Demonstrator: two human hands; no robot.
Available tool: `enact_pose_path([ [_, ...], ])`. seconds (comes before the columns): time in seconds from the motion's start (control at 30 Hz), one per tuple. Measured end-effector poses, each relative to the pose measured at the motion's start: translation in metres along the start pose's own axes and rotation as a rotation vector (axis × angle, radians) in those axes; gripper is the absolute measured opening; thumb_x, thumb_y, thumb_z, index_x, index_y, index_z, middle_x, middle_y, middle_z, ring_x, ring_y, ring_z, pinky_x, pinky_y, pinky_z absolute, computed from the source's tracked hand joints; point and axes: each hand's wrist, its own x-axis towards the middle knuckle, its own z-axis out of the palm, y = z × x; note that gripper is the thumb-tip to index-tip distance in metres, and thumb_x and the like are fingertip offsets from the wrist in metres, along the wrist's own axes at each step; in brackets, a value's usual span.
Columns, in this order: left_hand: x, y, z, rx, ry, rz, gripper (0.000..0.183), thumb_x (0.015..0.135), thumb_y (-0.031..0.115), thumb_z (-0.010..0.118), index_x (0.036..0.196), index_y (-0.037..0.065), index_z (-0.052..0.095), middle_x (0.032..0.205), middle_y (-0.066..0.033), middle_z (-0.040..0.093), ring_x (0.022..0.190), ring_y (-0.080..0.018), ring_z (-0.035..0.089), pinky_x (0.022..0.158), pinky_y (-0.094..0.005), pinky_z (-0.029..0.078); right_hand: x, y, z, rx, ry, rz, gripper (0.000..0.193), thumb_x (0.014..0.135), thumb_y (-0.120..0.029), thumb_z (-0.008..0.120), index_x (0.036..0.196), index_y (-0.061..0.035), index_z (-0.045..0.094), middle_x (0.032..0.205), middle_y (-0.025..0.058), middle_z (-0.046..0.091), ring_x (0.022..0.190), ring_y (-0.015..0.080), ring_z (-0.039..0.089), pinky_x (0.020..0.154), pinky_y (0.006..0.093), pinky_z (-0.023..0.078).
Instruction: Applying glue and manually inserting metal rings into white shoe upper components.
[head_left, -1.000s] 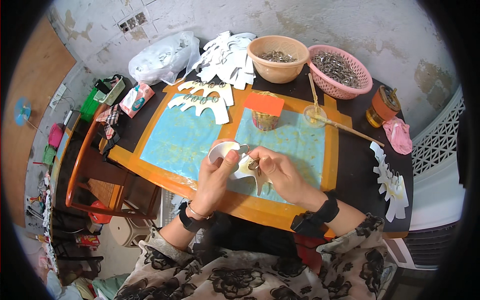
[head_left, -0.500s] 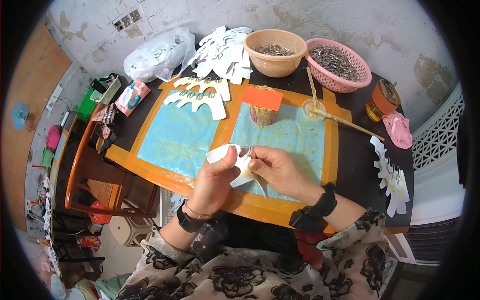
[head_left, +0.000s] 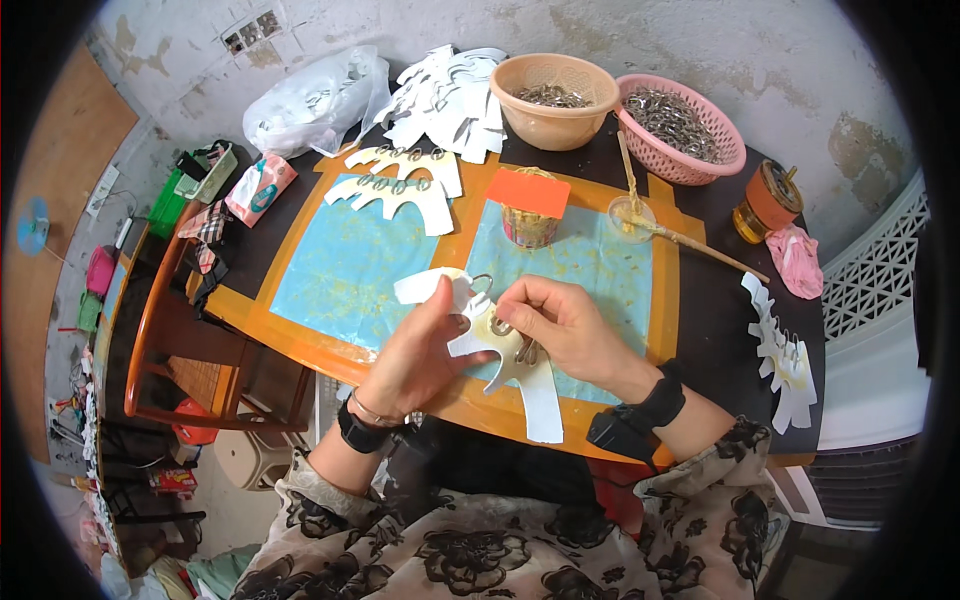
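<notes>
A white scalloped strip (head_left: 541, 400), yellowish in its middle, is held over the near edge of the table. My left hand (head_left: 415, 350) is closed on its left part, thumb on top. My right hand (head_left: 565, 335) pinches a metal ring at the strip's middle; its fingertips partly hide that ring. Another metal ring (head_left: 482, 283) stands up from the strip's upper left, and more metal shows just below my right fingers. Beyond my hands, two scalloped strips with rings (head_left: 405, 203) lie on the left blue sheet (head_left: 335, 275).
An orange-topped tub (head_left: 530, 225) and a small dish with a glue-smeared stick (head_left: 632, 222) stand behind my hands. At the back are a peach basin (head_left: 555, 128) and pink basket (head_left: 690, 160) of metal rings, and piled white strips (head_left: 445, 105). A jar (head_left: 765, 200) stands right.
The strip has opened out and now hangs lower to the right. My left hand has shifted slightly left and down, and my right fingers have moved from the upper ring to the middle one.
</notes>
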Motion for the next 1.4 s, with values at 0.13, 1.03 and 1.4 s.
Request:
enact_pose_path([
  [0.13,-0.007,-0.017,-0.020,-0.181,-0.173,-0.008,0.056,0.106,0.052,0.058,0.143,0.010,0.052,0.140,-0.0067,0.056,0.128,-0.0227,0.057,0.101,-0.0477,0.055,-0.006,-0.020,0.014,-0.049,0.033,0.034,0.016,0.108,-0.015,0.062,0.102,0.0001,0.066,0.083,-0.0067,0.059,0.072,-0.0010,0.050,0.061,0.0211,0.042],
  [1.03,-0.026,-0.018,0.008,0.058,-0.076,0.103,0.028,0.103,0.010,0.067,0.130,0.003,0.063,0.111,-0.0063,0.073,0.102,-0.0117,0.068,0.092,-0.0321,0.056,-0.004,-0.001,0.010,-0.276,0.249,-0.188,0.015,0.102,-0.010,0.068,0.096,0.0029,0.065,0.077,0.0024,0.064,0.065,0.0051,0.054,0.057,0.0270,0.044],
  [1.4,-0.011,-0.027,0.006,0.128,0.007,0.263,0.023,0.096,0.006,0.078,0.117,0.004,0.068,0.103,-0.0069,0.077,0.090,-0.0130,0.074,0.082,-0.0262,0.058,-0.011,-0.018,0.015,-0.407,0.223,-0.230,0.014,0.100,-0.009,0.069,0.095,0.0035,0.066,0.082,0.0076,0.065,0.067,0.0103,0.059,0.058,0.0299,0.047],
])
